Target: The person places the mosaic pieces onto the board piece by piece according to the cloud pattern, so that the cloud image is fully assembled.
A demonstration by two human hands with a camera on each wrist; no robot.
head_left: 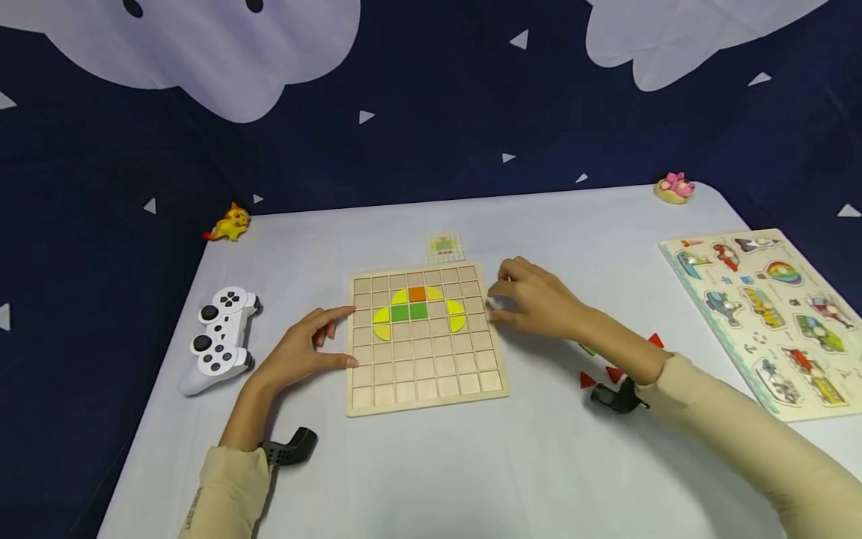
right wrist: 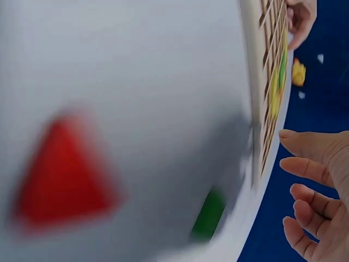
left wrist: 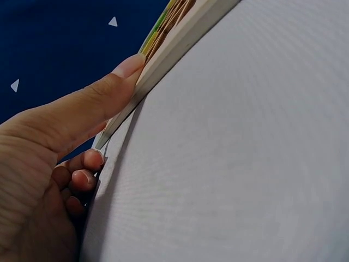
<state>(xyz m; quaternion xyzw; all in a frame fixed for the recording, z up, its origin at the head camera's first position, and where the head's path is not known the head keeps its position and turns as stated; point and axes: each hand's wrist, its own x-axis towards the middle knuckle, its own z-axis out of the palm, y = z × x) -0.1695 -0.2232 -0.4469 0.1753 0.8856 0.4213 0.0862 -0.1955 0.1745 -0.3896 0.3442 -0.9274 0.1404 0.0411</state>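
Pale grey tabletop [head_left: 471,464] before a navy cloud-printed backdrop [head_left: 431,112] carries the wooden grid board [head_left: 426,338] at its centre. Left hand [head_left: 303,352] steadies its left edge with fingers loosely spread; right hand [head_left: 539,299] hovers at its right edge, fingers relaxed. Red triangles [head_left: 614,372], a white controller [head_left: 218,337] and a vehicle puzzle [head_left: 768,314] lie around.

The head view looks down over the whole table; both wrist views skim it closely, sharing the grid board [head_left: 424,340] edge.

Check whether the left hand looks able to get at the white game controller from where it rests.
Probably yes. The left hand rests on the left edge of the wooden grid board, and the game controller lies just to its left on the table, with only bare tabletop between them.
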